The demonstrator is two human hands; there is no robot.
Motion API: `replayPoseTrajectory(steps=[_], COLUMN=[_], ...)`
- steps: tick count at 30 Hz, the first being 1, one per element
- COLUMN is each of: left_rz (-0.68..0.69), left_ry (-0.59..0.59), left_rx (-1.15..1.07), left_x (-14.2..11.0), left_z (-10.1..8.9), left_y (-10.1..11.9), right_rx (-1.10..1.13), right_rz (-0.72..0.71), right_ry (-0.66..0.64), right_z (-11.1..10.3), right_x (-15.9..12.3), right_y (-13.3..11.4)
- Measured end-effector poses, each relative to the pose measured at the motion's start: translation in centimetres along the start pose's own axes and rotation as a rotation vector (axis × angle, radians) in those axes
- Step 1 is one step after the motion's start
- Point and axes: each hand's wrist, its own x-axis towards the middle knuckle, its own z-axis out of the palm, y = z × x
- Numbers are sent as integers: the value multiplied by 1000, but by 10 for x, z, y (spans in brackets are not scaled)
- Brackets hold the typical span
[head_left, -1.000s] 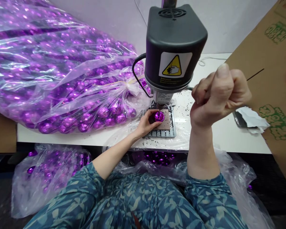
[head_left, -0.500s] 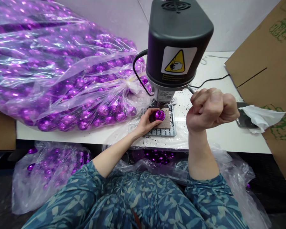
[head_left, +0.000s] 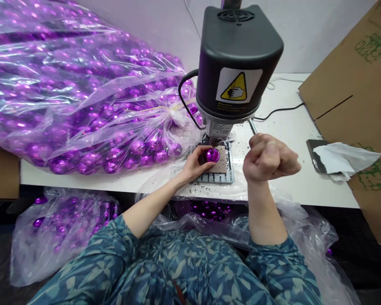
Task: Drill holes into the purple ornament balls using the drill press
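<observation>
A shiny purple ball (head_left: 212, 155) rests on the slotted metal plate (head_left: 229, 169) under the black bench drill (head_left: 238, 63). My left hand (head_left: 195, 165) is wrapped round the ball and holds it beneath the drill's spindle. My right hand (head_left: 269, 159) is a closed fist on the drill's metal lever (head_left: 251, 126), to the right of the plate and low over the table.
A big clear bag of purple balls (head_left: 82, 89) fills the left of the white table (head_left: 292, 127). More bagged balls (head_left: 66, 224) lie under the table edge. A cardboard sheet (head_left: 355, 106), a phone (head_left: 317, 154) and a tissue (head_left: 346, 159) are at the right. Dark chips litter the table.
My right fist has come down with the lever, from level with the drill head to just above the table. My left hand and the ball have stayed put.
</observation>
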Motion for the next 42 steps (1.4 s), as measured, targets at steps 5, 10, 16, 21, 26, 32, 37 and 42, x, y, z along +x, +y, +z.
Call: replayPoseTrajectory(steps=[5,10,16,21,26,32,37,42], left_rz=[-8,2,240,377,38,-267,-276,-346], left_ry=[5,119,-32,-224,123,47,167,103], left_rx=[-7,70,252,328,569,861,893,871], left_x=[1,-4,-62,-72,22,114,141,152], left_z=[1,4,3,-8,-63,-89,-85,-92], left_y=[2,12,39,42,9,-20,-24,-22], right_rx=[-32,-2,-4,-5,17,-3,-41,-7], right_rz=[293,543,645,568,548,585,596,571], right_ry=[60,19,13,-7,-9,-21,-38,-17], right_z=[25,44,48,45,44,43,42,42], right_x=[43,84,92,89,89,88,88,88], right_y=[-8,3,10,14,13,6,4,6])
